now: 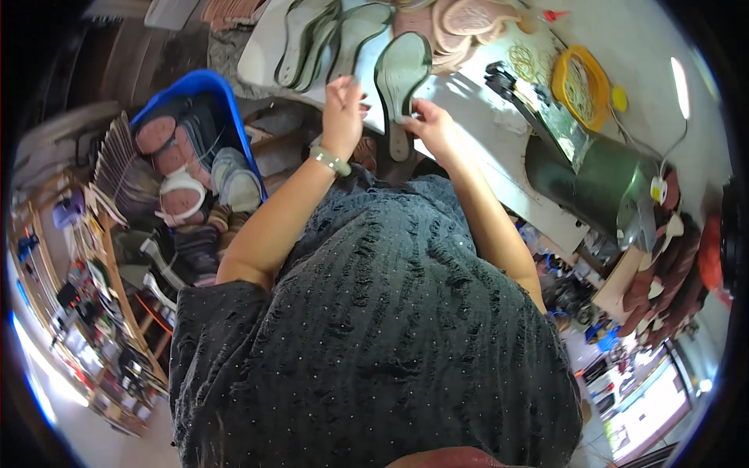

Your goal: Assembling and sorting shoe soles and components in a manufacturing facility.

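A grey-green shoe sole (402, 74) with a dark rim lies at the table's near edge, its narrow heel end jutting toward me. My right hand (434, 131) pinches the right side of its waist between thumb and fingers. To the left of that sole, my left hand (344, 117) is raised with fingers curled in; whatever may be between the fingertips is too small to make out. Behind my left hand lie more soles of the same kind, one single sole (357, 39) and a stacked group (303, 43).
Pinkish sole-shaped pieces (460, 27) are piled at the table's back. Right of them stand a yellow basket (581, 86) of bands and a dark green cylindrical machine (593, 183). On my left, a blue crate (234, 117) holds soles and sandals, beside wooden shelving (117, 281).
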A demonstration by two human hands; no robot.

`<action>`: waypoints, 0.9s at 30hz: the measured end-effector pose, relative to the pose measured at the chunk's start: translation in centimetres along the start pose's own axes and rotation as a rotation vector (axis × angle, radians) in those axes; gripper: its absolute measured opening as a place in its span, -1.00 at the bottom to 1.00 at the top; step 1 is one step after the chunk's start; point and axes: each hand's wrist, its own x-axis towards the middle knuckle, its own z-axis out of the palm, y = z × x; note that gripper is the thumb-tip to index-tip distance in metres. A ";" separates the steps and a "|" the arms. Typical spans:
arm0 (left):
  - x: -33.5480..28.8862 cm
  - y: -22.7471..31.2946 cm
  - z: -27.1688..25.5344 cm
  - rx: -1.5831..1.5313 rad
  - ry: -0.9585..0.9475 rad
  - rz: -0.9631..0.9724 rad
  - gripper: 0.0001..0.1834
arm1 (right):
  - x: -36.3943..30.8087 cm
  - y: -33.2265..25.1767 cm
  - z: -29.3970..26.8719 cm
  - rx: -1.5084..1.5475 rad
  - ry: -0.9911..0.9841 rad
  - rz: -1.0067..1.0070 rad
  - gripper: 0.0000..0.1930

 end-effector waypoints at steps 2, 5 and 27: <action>-1.9 -2.2 -3.6 0.056 0.109 -0.122 -0.60 | 4.2 -0.3 1.5 -0.175 0.013 0.130 -0.69; -5.4 -7.9 -8.5 0.054 0.129 -0.182 -0.62 | 8.6 -2.2 3.1 0.300 -0.059 0.014 -0.55; -37.4 -31.7 -13.4 0.436 1.063 -1.135 -0.14 | 1.0 9.7 8.9 -0.566 -0.575 -0.317 -0.83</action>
